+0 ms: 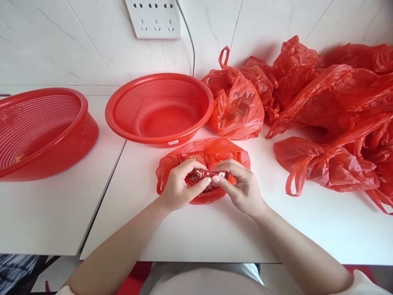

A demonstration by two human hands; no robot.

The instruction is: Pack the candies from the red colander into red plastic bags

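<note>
Between both hands is a small dark-red fabric piece (203, 173) with white and gold patterning; its exact kind I cannot make out. My left hand (182, 184) pinches its left part between thumb and fingers. At its right end my right hand (242, 186) grips it the same way, thumbs close together. Just below them an opened red plastic bag (230, 147) lies spread on the white table (196, 237). Inside the bag are more red patterned pieces (195, 157), partly hidden by my fingers.
A red perforated basket (159, 137) stands behind the bag, and a second red basket (61, 151) is at the left with small yellowish bits in it. Several red plastic bags (239, 110) crowd the right side. A socket panel (156, 20) and a cable (192, 45) are on the wall.
</note>
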